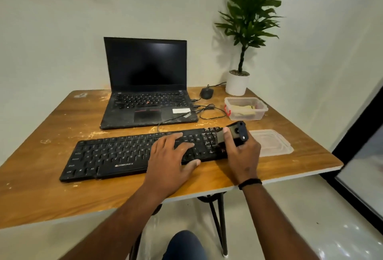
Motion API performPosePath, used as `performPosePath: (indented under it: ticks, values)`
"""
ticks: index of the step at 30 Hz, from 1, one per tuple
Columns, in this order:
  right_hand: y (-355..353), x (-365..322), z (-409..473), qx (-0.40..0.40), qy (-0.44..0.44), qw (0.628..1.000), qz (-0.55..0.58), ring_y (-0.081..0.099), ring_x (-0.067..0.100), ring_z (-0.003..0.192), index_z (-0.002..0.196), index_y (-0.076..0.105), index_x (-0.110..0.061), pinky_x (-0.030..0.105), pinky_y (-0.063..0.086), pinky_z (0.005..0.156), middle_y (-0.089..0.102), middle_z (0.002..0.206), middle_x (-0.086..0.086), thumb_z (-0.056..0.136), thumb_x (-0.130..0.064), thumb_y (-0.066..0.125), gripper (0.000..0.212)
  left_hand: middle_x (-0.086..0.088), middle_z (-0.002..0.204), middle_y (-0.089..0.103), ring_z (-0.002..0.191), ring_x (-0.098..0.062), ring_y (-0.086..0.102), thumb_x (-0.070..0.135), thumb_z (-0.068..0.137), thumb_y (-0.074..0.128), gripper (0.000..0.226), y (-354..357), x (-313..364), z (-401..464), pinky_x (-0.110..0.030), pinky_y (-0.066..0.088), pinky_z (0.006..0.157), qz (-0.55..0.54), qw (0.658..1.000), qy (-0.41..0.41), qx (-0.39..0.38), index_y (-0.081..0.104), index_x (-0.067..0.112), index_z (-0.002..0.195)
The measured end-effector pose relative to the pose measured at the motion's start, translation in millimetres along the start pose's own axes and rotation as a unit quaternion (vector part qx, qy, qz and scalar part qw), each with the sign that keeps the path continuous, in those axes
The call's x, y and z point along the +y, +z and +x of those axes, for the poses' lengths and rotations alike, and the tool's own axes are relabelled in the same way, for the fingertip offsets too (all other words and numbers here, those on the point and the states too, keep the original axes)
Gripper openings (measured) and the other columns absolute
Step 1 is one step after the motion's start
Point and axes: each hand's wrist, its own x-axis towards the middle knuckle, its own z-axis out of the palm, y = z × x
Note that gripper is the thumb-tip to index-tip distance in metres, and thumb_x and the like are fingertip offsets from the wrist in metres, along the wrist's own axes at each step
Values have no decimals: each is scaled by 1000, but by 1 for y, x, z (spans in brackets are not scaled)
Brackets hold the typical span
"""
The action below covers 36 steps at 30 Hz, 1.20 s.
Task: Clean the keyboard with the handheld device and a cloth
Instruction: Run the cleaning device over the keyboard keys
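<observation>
A black keyboard (116, 154) lies slantwise across the front of the wooden table (41, 193). My left hand (172, 158) lies flat on its right-middle keys, fingers spread and straight, thumb at the front edge. My right hand (241, 151) grips a black handheld device (236, 133) and holds it down on the keyboard's right end, over the number pad. Inside a clear plastic box (246, 108) behind the keyboard lies a yellowish cloth (242, 109).
An open black laptop (147, 93) stands behind the keyboard, cables (209, 112) trailing to its right. A black mouse (206, 93) and a potted plant (237, 82) sit at the back right. The box's clear lid (271, 142) lies right of the keyboard near the table edge.
</observation>
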Motion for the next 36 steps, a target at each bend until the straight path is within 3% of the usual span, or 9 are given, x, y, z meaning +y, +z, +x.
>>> performPosePath:
  ticks: [3, 5, 9, 11, 16, 23, 27, 32, 36]
  values:
    - [-3, 3, 8, 79, 139, 980, 119, 66, 1, 72, 81, 65, -25, 26, 54, 68, 69, 79, -9, 92, -25, 69, 11, 1, 145, 48, 136, -22, 38, 69, 86, 52, 60, 11, 27, 9, -46, 28, 116, 1, 1000, 9, 5, 65, 32, 131]
    - [-8, 7, 14, 159, 235, 938, 201, 69, 12, 79, 86, 65, -24, 34, 56, 75, 72, 86, -2, 94, -24, 66, 8, 0, 147, 46, 138, -22, 35, 68, 87, 57, 60, 19, 43, 14, -46, 26, 119, 10, 1000, 13, -7, 62, 31, 133]
    - [-14, 10, 19, 238, 302, 875, 294, 72, 21, 90, 101, 68, -10, 40, 58, 84, 74, 97, 8, 97, -21, 62, 13, 0, 151, 41, 141, -23, 31, 68, 88, 58, 64, 28, 48, 17, -47, 22, 121, 45, 998, -10, -36, 58, 30, 139]
    - [-13, 11, 19, 235, 292, 881, 290, 72, 16, 87, 100, 67, -13, 35, 59, 81, 74, 95, 5, 96, -22, 62, 11, -1, 149, 44, 139, -24, 33, 67, 87, 61, 63, 28, 45, 16, -46, 24, 120, 47, 998, -34, -22, 60, 28, 136]
    - [-6, 14, 16, 195, 277, 899, 279, 65, 21, 86, 115, 65, 0, 34, 53, 73, 72, 106, 21, 96, -26, 63, 32, -1, 144, 49, 137, -25, 36, 65, 81, 69, 61, 23, 45, 12, -47, 25, 118, 37, 996, -78, 1, 68, 25, 127]
    - [-6, 14, 15, 135, 277, 918, 248, 69, 18, 88, 116, 65, -5, 28, 56, 73, 74, 105, 12, 95, -30, 64, 33, 3, 145, 47, 136, -22, 34, 65, 82, 68, 54, 20, 41, 12, -47, 27, 116, 6, 998, -70, -5, 72, 27, 119]
    - [-5, 15, 12, 83, 266, 930, 238, 70, 10, 78, 103, 70, -12, 29, 58, 68, 76, 96, 9, 95, -30, 64, 21, 6, 144, 49, 135, -20, 36, 67, 79, 70, 51, 17, 33, 7, -48, 26, 116, -18, 999, -48, -6, 74, 28, 113]
    - [-6, 13, 12, 90, 242, 942, 215, 65, 11, 67, 91, 66, -23, 21, 52, 54, 74, 88, 4, 92, -25, 68, 3, 9, 134, 54, 131, -17, 40, 68, 82, 66, 51, 14, 33, 2, -44, 28, 116, -18, 1000, -23, -6, 68, 29, 116]
    - [-4, 13, 21, 95, 214, 964, 127, 70, 11, 77, 88, 67, -24, 28, 60, 70, 72, 83, -5, 89, -26, 70, 4, 8, 129, 60, 126, -17, 44, 66, 87, 61, 54, 16, 38, 3, -41, 30, 113, 8, 1000, 13, -4, 65, 27, 123]
